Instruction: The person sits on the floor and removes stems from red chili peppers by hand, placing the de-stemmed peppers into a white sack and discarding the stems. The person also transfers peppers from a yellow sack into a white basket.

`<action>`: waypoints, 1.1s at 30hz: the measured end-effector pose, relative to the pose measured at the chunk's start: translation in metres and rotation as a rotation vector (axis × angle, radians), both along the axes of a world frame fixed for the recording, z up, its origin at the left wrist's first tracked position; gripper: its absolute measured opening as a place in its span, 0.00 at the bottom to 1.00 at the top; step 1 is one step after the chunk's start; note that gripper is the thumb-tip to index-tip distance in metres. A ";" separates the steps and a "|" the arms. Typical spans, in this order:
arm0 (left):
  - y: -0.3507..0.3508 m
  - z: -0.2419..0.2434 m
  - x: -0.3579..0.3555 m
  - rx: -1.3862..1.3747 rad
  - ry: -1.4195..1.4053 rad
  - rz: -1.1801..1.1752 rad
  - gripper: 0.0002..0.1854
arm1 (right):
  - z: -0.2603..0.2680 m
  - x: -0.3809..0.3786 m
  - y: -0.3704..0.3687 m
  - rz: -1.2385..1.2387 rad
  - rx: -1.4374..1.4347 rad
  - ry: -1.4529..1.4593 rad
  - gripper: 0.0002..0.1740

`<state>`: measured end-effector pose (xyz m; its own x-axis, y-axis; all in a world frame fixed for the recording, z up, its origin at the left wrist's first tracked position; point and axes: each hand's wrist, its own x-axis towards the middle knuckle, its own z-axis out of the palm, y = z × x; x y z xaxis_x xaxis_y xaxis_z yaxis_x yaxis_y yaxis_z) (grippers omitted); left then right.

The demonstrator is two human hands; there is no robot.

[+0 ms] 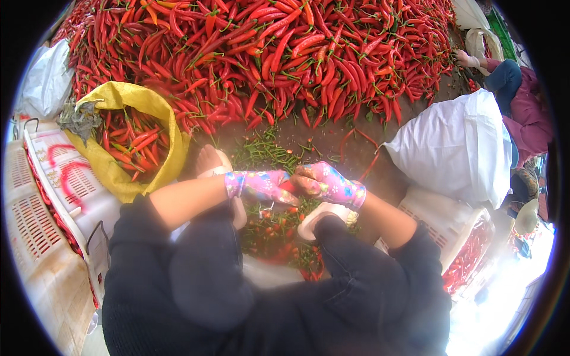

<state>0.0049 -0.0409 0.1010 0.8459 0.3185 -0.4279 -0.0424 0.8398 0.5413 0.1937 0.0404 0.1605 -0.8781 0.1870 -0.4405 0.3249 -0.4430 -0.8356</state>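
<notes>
Both my hands wear pink floral gloves and meet in front of me, between my knees. My left hand (262, 186) has its fingers around a red chili pepper (288, 186), part of which shows between the hands. My right hand (321, 181) is curled, its soiled fingertips at the same pepper; whether it grips the pepper or a stem is hidden. Under the hands lie green pepper stems (278, 153) with small red bits. Beyond them rises a large heap of red chili peppers (276, 53).
A yellow woven sack (171, 155) of peppers stands at left, beside white plastic crates (40, 222). On the right are a full white sack (454, 142) and another crate (427, 213). A person (525, 107) with a gloved hand sits at the far right.
</notes>
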 end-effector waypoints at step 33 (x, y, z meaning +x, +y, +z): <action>0.083 -0.025 0.009 0.164 0.261 0.589 0.18 | -0.085 0.019 0.165 -0.325 1.442 -1.196 0.34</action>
